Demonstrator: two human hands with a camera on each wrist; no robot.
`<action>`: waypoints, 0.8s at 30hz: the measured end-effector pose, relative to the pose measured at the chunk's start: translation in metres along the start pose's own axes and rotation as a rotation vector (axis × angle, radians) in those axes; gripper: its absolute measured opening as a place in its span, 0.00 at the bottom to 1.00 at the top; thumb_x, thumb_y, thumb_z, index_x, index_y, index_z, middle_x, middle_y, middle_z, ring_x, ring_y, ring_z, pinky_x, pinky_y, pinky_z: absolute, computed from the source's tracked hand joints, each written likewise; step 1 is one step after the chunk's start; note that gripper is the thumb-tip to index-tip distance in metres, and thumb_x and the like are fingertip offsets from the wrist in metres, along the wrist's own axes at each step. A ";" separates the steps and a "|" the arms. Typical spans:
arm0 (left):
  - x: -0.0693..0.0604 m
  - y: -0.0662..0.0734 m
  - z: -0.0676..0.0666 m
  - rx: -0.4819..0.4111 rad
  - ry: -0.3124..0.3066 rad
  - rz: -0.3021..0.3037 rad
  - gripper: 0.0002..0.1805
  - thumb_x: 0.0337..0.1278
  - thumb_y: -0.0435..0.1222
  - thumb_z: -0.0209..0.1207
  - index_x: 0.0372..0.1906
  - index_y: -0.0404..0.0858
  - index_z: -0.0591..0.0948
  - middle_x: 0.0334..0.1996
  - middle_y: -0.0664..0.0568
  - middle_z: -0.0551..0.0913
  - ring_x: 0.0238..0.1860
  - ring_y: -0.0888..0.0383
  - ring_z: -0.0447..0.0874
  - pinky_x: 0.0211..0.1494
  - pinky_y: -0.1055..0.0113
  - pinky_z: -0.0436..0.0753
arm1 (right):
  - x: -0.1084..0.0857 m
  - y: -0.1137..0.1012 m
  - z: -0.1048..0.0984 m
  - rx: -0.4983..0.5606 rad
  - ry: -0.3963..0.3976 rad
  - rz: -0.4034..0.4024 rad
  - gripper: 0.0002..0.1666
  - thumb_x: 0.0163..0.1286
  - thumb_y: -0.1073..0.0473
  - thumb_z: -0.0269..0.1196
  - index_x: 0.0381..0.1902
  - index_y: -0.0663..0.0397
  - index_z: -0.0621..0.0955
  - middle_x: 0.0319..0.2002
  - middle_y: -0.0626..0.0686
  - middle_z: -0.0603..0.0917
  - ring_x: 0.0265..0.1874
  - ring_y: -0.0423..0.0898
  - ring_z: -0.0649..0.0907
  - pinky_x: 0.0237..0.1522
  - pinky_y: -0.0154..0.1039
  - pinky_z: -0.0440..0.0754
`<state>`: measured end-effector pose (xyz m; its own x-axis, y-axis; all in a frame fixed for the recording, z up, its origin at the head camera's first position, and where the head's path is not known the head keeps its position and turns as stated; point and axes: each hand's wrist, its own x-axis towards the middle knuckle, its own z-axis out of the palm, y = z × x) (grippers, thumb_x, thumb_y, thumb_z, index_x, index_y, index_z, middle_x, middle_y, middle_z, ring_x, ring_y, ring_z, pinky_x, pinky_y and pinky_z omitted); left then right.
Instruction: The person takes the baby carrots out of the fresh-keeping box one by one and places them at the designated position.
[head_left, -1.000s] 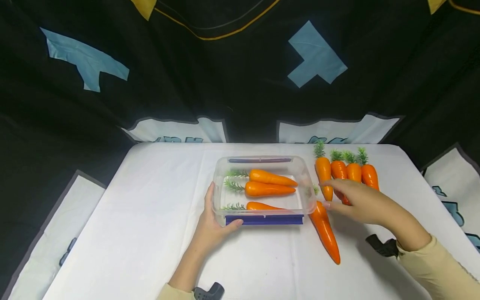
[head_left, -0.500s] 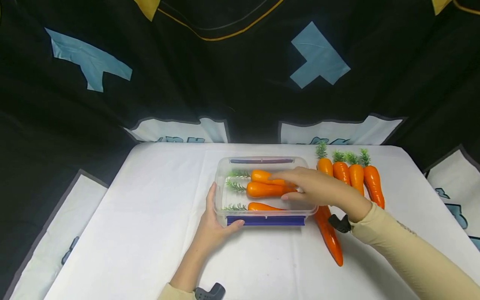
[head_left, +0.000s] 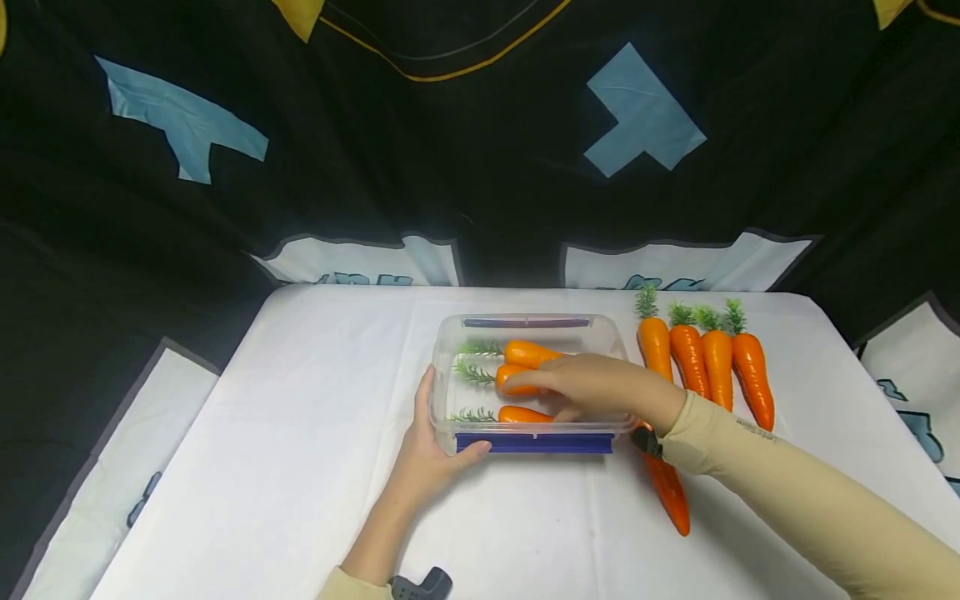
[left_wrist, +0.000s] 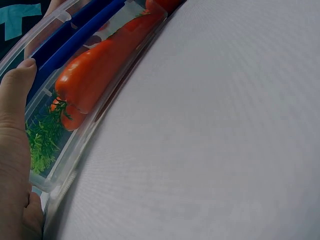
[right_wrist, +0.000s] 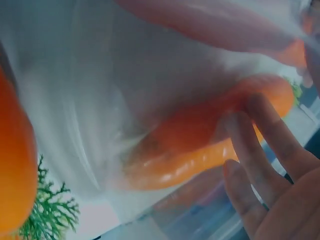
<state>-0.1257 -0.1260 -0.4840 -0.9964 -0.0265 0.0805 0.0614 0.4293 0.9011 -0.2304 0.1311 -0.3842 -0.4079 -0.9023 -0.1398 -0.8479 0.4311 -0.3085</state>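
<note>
A clear plastic food container with blue latches stands on the table, its lid off. Three orange carrots with green tops lie inside: a back carrot, a middle carrot and a front carrot. My left hand holds the container's front left corner, thumb near the front latch. My right hand reaches into the container over the middle carrot, fingers spread. In the right wrist view, its fingertips rest against a carrot. The carrots' tips are hidden under this hand in the head view.
Right of the container, several more carrots lie in a row on the white table. One separate carrot lies by the container's front right corner, partly under my right wrist. A dark patterned curtain hangs behind the table.
My right hand has moved left from beside the row of carrots, over the container's right wall and down onto the carrots inside. My left hand has kept its hold on the container.
</note>
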 end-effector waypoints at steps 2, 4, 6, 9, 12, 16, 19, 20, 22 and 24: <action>0.000 0.000 0.000 0.000 -0.001 0.001 0.70 0.38 0.52 0.78 0.78 0.68 0.37 0.78 0.45 0.57 0.74 0.43 0.62 0.74 0.40 0.62 | 0.002 0.001 0.002 -0.029 -0.014 -0.009 0.35 0.68 0.58 0.66 0.71 0.34 0.69 0.54 0.43 0.83 0.40 0.43 0.82 0.53 0.35 0.83; 0.000 0.000 0.000 -0.002 -0.003 0.002 0.70 0.38 0.52 0.77 0.78 0.68 0.37 0.78 0.45 0.57 0.74 0.43 0.62 0.74 0.40 0.62 | 0.004 0.001 0.004 -0.043 -0.024 -0.016 0.36 0.68 0.58 0.66 0.71 0.34 0.69 0.53 0.43 0.84 0.43 0.43 0.82 0.55 0.37 0.82; 0.000 0.000 0.000 -0.008 -0.002 0.004 0.70 0.38 0.52 0.78 0.78 0.68 0.37 0.78 0.45 0.57 0.74 0.43 0.63 0.74 0.40 0.62 | 0.005 0.001 0.006 -0.045 -0.028 -0.017 0.36 0.68 0.59 0.66 0.70 0.33 0.68 0.52 0.43 0.84 0.45 0.42 0.82 0.58 0.38 0.81; 0.000 0.000 0.000 -0.012 -0.003 0.009 0.69 0.38 0.51 0.77 0.78 0.68 0.37 0.77 0.45 0.58 0.73 0.43 0.64 0.74 0.40 0.63 | 0.006 0.001 0.008 -0.045 -0.016 -0.038 0.37 0.67 0.61 0.67 0.70 0.33 0.69 0.49 0.43 0.85 0.42 0.42 0.83 0.55 0.37 0.83; -0.001 0.000 0.000 -0.013 -0.002 0.015 0.69 0.38 0.51 0.77 0.78 0.68 0.37 0.77 0.44 0.58 0.73 0.43 0.64 0.74 0.40 0.63 | 0.008 -0.001 0.009 -0.067 -0.014 -0.039 0.39 0.66 0.65 0.67 0.70 0.31 0.69 0.43 0.43 0.85 0.32 0.41 0.80 0.46 0.34 0.84; -0.001 0.000 0.000 -0.011 -0.002 0.015 0.69 0.38 0.51 0.77 0.77 0.69 0.37 0.78 0.44 0.57 0.74 0.43 0.62 0.74 0.40 0.63 | 0.009 -0.004 0.009 -0.095 -0.047 -0.010 0.42 0.65 0.68 0.66 0.70 0.26 0.68 0.49 0.39 0.83 0.26 0.41 0.76 0.42 0.32 0.83; 0.000 -0.001 0.000 -0.009 -0.003 0.013 0.69 0.38 0.51 0.77 0.77 0.69 0.37 0.78 0.44 0.56 0.74 0.43 0.62 0.74 0.40 0.62 | 0.009 -0.005 0.009 -0.104 -0.069 0.003 0.41 0.66 0.67 0.66 0.70 0.25 0.68 0.57 0.36 0.80 0.31 0.41 0.79 0.49 0.35 0.84; 0.000 -0.001 0.000 -0.007 -0.003 0.012 0.69 0.38 0.51 0.77 0.77 0.69 0.37 0.78 0.44 0.56 0.74 0.43 0.62 0.74 0.40 0.62 | 0.009 -0.005 0.009 -0.103 -0.071 0.006 0.40 0.66 0.65 0.66 0.70 0.25 0.68 0.59 0.35 0.79 0.34 0.41 0.80 0.51 0.37 0.83; 0.000 -0.001 0.000 -0.006 -0.003 0.013 0.69 0.38 0.51 0.77 0.77 0.69 0.37 0.78 0.45 0.56 0.74 0.43 0.63 0.74 0.40 0.63 | 0.009 -0.004 0.010 -0.101 -0.071 0.010 0.38 0.67 0.63 0.66 0.69 0.24 0.68 0.61 0.35 0.78 0.39 0.42 0.82 0.56 0.40 0.83; 0.000 -0.001 0.000 -0.004 -0.003 0.012 0.69 0.38 0.51 0.77 0.77 0.69 0.37 0.78 0.45 0.57 0.73 0.43 0.65 0.73 0.40 0.64 | 0.009 -0.004 0.011 -0.097 -0.072 0.015 0.36 0.69 0.62 0.65 0.68 0.24 0.69 0.61 0.34 0.77 0.42 0.42 0.82 0.58 0.41 0.82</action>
<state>-0.1258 -0.1261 -0.4848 -0.9958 -0.0190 0.0899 0.0733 0.4255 0.9020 -0.2273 0.1214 -0.3944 -0.3978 -0.8926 -0.2123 -0.8723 0.4397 -0.2141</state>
